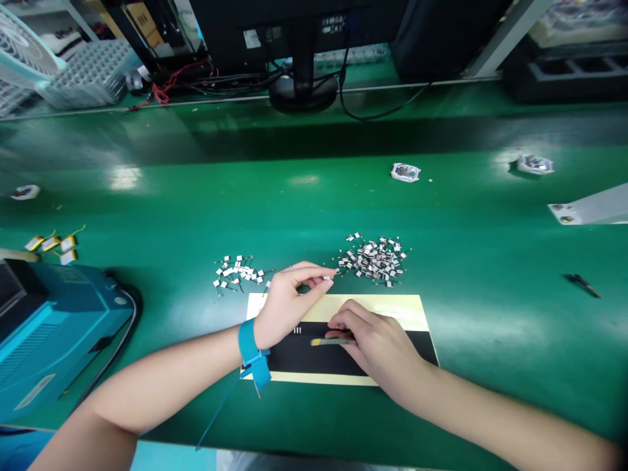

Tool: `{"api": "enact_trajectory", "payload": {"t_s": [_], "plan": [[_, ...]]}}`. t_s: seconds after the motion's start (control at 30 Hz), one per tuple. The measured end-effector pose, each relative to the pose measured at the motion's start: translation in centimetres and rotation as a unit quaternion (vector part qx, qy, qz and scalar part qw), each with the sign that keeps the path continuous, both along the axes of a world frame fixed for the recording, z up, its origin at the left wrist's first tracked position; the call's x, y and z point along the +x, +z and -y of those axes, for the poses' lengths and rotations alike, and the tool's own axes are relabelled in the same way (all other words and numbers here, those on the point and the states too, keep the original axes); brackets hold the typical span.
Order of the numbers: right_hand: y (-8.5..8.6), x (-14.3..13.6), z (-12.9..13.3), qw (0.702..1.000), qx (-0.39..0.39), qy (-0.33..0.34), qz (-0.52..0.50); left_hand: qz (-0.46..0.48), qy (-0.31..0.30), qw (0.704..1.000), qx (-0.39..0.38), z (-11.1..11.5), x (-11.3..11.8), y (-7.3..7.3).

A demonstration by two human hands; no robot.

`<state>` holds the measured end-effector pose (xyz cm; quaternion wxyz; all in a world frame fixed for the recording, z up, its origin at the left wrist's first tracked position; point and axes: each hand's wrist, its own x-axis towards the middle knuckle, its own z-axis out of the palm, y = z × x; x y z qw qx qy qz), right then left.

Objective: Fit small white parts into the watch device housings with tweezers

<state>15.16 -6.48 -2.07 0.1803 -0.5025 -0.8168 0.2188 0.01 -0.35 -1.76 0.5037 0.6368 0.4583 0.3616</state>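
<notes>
My left hand [293, 297], a blue wrist strap [248, 343] below it, pinches a small white part [327, 279] between thumb and fingertips. It is just left of a large pile of small white-and-black parts with short dark leads [375, 260]. A smaller group of similar parts [240, 271] lies left of that hand. My right hand [370, 333] is closed around a slim grey tool with a yellow end [333, 341], over a pale yellow sheet with a black band [338, 360]. Several tiny white strips [297, 330] are on the band. The tool's other end is hidden.
A blue machine [59, 340] with a black cable stands at the left, yellow-edged battery cells [52, 244] behind it. White housings [405, 172] lie farther back. A monitor stand [303, 91] is at the rear, a white bracket [589, 206] and small black object [583, 284] at right.
</notes>
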Motion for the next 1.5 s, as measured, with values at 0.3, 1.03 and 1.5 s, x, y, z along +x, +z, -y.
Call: {"api": "enact_trajectory", "payload": {"t_s": [0.3, 1.03, 1.5], "plan": [[1.4, 0.8, -2.1, 0.972, -0.212, -0.016, -0.096, -0.038, -0.028, 0.997, 0.058, 0.0, 0.1, 0.4], [1.2, 1.2, -2.8, 0.809, -0.332, -0.127, -0.467, -0.095, -0.04, 0.948, 0.301, 1.0, -0.1, 0.9], [1.5, 0.7, -2.9, 0.79, -0.343, -0.135, -0.491, -0.108, -0.016, 0.947, 0.301, 1.1, -0.1, 0.3]]}}
